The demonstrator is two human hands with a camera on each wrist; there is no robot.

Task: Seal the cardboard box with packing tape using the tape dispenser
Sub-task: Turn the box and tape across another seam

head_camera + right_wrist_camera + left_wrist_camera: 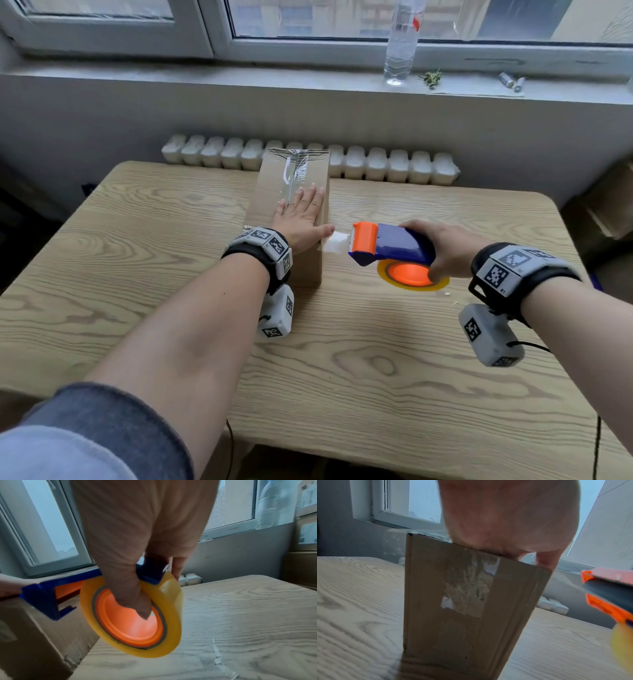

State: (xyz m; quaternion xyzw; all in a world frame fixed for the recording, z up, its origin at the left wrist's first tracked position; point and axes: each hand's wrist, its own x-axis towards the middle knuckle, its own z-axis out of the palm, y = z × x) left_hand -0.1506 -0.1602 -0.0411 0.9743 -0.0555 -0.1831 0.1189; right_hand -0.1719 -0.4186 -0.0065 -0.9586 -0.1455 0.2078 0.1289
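A brown cardboard box (270,192) (460,615) (34,635) lies on the wooden table, with clear tape along its top seam and down its near end. My left hand (301,212) (508,520) presses flat on the box top, fingers straight, thumb at the near right edge. My right hand (442,250) (137,547) grips a blue and orange tape dispenser (390,245) (611,595) (51,595) carrying a yellow tape roll (412,275) (133,615). Its orange nose sits just right of the box's near right corner. A short white tape end (335,241) reaches from the nose to that corner.
The wooden table (376,359) extends wide in front and to the right. A white radiator (394,164) runs behind the table. On the windowsill (239,80) stands a clear plastic bottle (400,44). Cardboard boxes (613,205) stand at the far right.
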